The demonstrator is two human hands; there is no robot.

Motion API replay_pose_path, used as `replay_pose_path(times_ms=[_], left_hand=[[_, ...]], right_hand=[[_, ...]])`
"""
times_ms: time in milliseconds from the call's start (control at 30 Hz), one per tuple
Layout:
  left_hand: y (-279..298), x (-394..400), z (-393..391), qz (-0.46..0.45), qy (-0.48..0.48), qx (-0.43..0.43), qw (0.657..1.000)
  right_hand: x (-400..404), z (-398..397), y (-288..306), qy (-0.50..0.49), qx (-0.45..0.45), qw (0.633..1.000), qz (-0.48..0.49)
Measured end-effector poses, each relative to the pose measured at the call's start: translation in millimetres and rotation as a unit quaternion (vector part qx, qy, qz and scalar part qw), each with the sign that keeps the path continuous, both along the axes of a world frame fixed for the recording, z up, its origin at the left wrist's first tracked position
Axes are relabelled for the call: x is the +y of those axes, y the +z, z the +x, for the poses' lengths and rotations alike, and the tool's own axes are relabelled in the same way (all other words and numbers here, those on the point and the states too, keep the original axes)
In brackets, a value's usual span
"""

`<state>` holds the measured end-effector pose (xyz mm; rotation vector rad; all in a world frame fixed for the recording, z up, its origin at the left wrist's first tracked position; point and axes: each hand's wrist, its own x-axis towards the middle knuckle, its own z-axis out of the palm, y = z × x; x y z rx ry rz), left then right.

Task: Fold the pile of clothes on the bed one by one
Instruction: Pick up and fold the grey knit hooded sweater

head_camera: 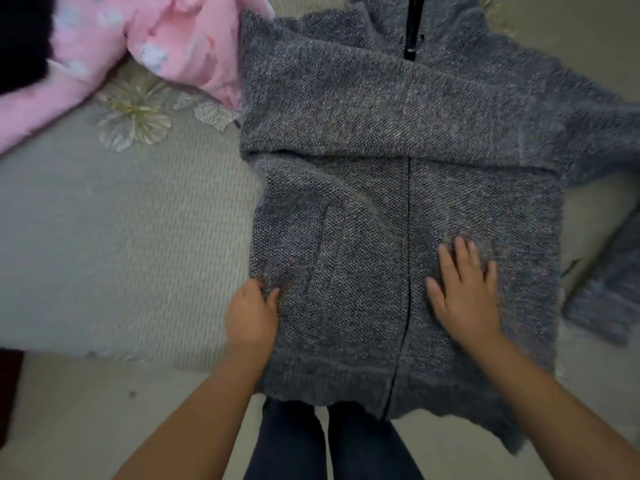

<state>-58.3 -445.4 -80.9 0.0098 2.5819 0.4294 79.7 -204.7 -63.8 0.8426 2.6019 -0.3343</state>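
Presently the left hand (251, 313) apparently pinches the grey knit hoodie (398, 202) at its side edge, right hand (464, 289) flat on it; soft, bulky, best gripped along hems.

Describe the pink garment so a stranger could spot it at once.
Start from the grey zip-up knit jacket spread across the bed under both hands. Look past its far left edge: the pink garment lies crumpled there. It is the only pink, fluffy piece, with pale patches, beside a black item.
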Motion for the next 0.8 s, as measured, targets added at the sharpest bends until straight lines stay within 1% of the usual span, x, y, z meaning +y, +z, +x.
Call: replay_pose_path(times_ms=[67, 133, 167, 233, 333, 400, 467, 500, 533, 567, 633, 700, 733, 800], left_hand=[[2, -3, 0, 0.046, -0.011, 0.021, 0.999], [6, -17, 1, 0.098, -0.024, 0.051, 0.994], [8, -30, 4, 0.107, -0.039, 0.060, 0.992], [12, -57, 12, 0.103, -0.062, 0.062, 0.991], [12, -84, 26, 0.079, -0.048, 0.027, 0.995], [9, -90, 30, 0.062, -0.025, 0.007, 0.998], [6, -93, 34, 0.050, -0.030, 0.020, 0.998], [6, -92, 36, 0.049, -0.044, 0.037, 0.997], [7, -91, 40, 0.051, -0.054, 0.052, 0.996], [10, -88, 43, 0.053, -0.061, 0.066, 0.995], [16, -79, 50, 0.051, -0.103, 0.101, 0.988], [22, -64, 58, 0.056, -0.185, 0.125, 0.973], [24, -54, 62, 0.059, -0.234, 0.131, 0.961], [27, -29, 68, 0.069, -0.325, 0.114, 0.936]], right_hand=[[-20, 14, -1, 0.034, -0.051, 0.998, 0.013], [-32, 25, -5, 0.034, -0.088, 0.995, 0.040], [-38, 30, -6, 0.027, -0.101, 0.993, 0.050], [-48, 41, -6, 0.023, -0.130, 0.990, 0.055], [-59, 61, -4, 0.029, -0.175, 0.983, 0.035], [-65, 74, 2, 0.044, -0.169, 0.984, 0.024], [-70, 88, 11, 0.034, -0.103, 0.994, 0.009], [-69, 94, 15, -0.001, -0.063, 0.998, 0.007], [-67, 101, 18, -0.045, -0.043, 0.998, 0.014], [-64, 109, 17, -0.083, -0.046, 0.995, 0.021], [-53, 126, 12, -0.117, -0.115, 0.986, 0.010], [-45, 135, 8, -0.093, -0.186, 0.978, -0.008], [-42, 137, 7, -0.081, -0.192, 0.978, -0.012], [-38, 140, 7, -0.068, -0.163, 0.984, -0.020]])
